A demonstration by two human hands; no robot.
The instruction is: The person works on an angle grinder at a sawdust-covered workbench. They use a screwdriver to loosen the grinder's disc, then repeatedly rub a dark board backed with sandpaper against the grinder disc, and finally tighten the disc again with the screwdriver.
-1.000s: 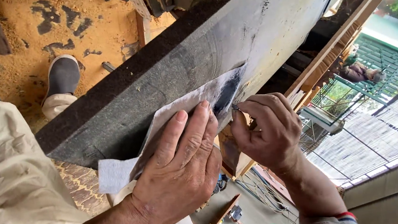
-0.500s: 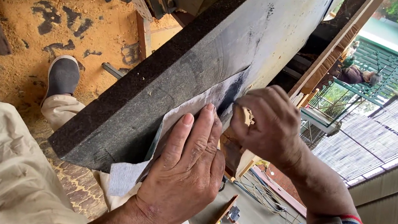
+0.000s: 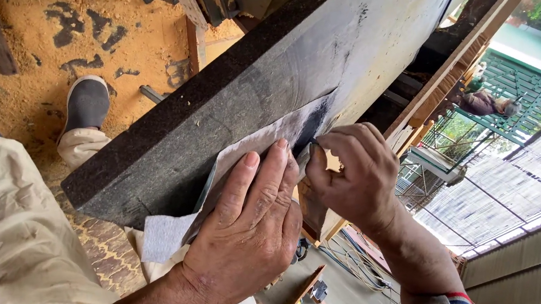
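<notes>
Left hand (image 3: 249, 233) atop sandpaper (image 3: 243, 155)

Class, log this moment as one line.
left hand: flat on sandpaper sheet | right hand: pinching sheet's edge | dark board: beneath

Soft, even daylight fills the frame, brightest at the open right side, where the pale slab face (image 3: 406, 25) nearly washes out. Shadows are faint, deepest under the left hand (image 3: 246, 237). Foreground is sharp; the distant greenery is slightly soft. The view is tilted.
</notes>
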